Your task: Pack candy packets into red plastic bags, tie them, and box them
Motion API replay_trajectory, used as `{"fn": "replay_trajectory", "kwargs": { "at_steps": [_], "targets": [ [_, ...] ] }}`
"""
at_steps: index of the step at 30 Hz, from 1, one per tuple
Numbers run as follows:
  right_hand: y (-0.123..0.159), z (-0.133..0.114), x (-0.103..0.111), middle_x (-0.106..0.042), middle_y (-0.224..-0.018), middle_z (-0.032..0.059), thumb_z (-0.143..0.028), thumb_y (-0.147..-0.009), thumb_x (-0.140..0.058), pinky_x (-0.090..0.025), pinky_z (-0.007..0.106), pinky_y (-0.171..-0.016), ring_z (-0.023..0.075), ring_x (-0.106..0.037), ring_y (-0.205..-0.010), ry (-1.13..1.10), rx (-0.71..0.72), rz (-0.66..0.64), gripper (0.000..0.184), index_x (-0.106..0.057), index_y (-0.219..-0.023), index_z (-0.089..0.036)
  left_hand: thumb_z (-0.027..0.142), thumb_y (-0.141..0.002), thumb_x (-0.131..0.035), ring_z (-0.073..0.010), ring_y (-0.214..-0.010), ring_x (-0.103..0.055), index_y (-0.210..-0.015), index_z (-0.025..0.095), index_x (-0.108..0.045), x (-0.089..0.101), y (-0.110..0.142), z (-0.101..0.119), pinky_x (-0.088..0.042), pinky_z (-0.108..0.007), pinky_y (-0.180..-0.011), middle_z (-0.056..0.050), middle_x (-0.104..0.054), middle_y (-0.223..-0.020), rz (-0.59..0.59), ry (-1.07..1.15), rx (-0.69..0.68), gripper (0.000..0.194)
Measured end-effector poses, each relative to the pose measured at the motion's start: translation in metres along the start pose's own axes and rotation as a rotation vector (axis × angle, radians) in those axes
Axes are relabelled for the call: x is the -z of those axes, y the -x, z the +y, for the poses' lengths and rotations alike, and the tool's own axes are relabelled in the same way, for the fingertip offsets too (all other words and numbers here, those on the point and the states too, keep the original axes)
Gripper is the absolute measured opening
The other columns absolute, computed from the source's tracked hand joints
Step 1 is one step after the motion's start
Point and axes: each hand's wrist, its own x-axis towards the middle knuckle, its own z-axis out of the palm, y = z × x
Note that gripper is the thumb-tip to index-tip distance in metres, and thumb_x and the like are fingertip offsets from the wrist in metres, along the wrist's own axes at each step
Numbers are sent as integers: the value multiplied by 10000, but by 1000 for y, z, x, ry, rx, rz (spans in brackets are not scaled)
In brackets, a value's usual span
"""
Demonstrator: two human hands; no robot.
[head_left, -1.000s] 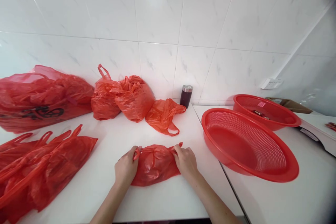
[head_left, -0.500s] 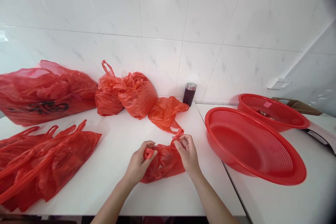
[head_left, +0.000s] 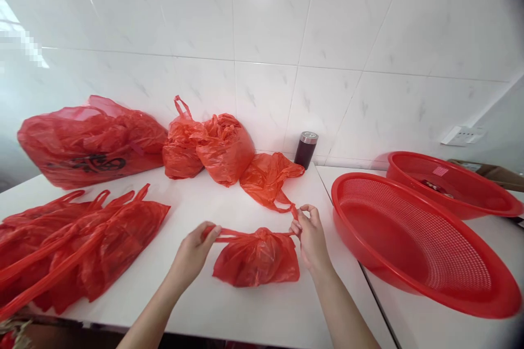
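A small red plastic bag [head_left: 258, 262] sits on the white table in front of me, its top gathered into a knot at the middle. My left hand [head_left: 197, 245] is closed on the left handle, pulled out sideways. On the other side, my right hand [head_left: 310, 232] pinches the right handle, whose end sticks up above the fingers. Both handles look stretched taut from the knot. What fills the bag is hidden by the plastic. Just behind it lies a crumpled orange-red bag [head_left: 268, 179].
Several red bags [head_left: 102, 245] lie at the left, with a large printed red bag [head_left: 94, 147] behind. Two filled bags [head_left: 225, 147] and a dark tumbler [head_left: 306, 150] stand by the wall. At the right sit a perforated red basket [head_left: 393, 240] and a red basin [head_left: 458, 180].
My hands have moved apart, each drawing out a handle. The loosely bunched top of the bag is now pulled into a knot. The view has shifted left.
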Motion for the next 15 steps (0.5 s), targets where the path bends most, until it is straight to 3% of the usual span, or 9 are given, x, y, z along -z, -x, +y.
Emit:
{"fn": "replay_trajectory", "kwargs": {
  "at_steps": [2, 3, 4, 7, 9, 12, 15],
  "targets": [
    [3, -2, -5, -383, -572, -100, -386, -852, -582, -380, 209, -538, 81, -372, -522, 5, 27, -25, 190, -444, -877, -258, 421, -890, -497, -235, -993, -611, -968, 229, -593, -4, -2, 16, -461, -375, -892, -48, -676, -1028, 223, -47, -132, 229],
    [5, -4, -8, -386, -572, -98, -388, -859, -579, -389, 211, -542, 82, -379, -525, -3, 35, -40, 182, -453, -885, -259, 393, -878, -528, -246, -1074, -583, -1028, 237, -599, -11, -2, 25, -432, -397, -945, -61, -662, -1119, 277, -84, -232, 227],
    [8, -6, -12, -390, -574, -97, -389, -864, -581, -398, 211, -546, 81, -384, -527, -20, 42, -55, 178, -461, -890, -260, 366, -862, -560, -255, -1128, -555, -1060, 243, -609, -19, -1, 34, -404, -415, -981, -68, -648, -1174, 249, -127, -330, 238],
    [13, -15, -20, -403, -580, -98, -385, -864, -607, -418, 208, -551, 74, -393, -523, -103, 86, -91, 181, -482, -914, -263, 265, -803, -628, -273, -1066, -590, -1076, 268, -647, -48, 4, 49, -409, -437, -955, -50, -688, -1122, -132, -219, -420, 274],
    [14, -20, -19, -446, -600, -93, -384, -856, -627, -460, 228, -593, 77, -438, -542, -135, 118, -93, 196, -493, -936, -264, 195, -807, -583, -249, -931, -641, -1018, 268, -666, -55, 7, 51, -458, -399, -856, -29, -722, -1004, -255, -225, -356, 238],
    [10, -18, -6, -587, -725, -55, -391, -823, -667, -522, 315, -744, 115, -578, -684, -99, 127, -31, 262, -503, -976, -255, 198, -867, -484, -191, -792, -644, -961, 248, -633, -35, 8, 45, -481, -306, -708, -6, -712, -902, -204, -188, -268, 184],
    [4, -8, 9, -656, -842, -15, -406, -782, -701, -528, 369, -808, 157, -632, -787, -37, 87, 30, 355, -498, -1030, -251, 318, -915, -442, -170, -712, -608, -938, 227, -589, 11, 7, 35, -468, -274, -636, 6, -665, -807, -136, -127, -175, 174]
  ]
}}
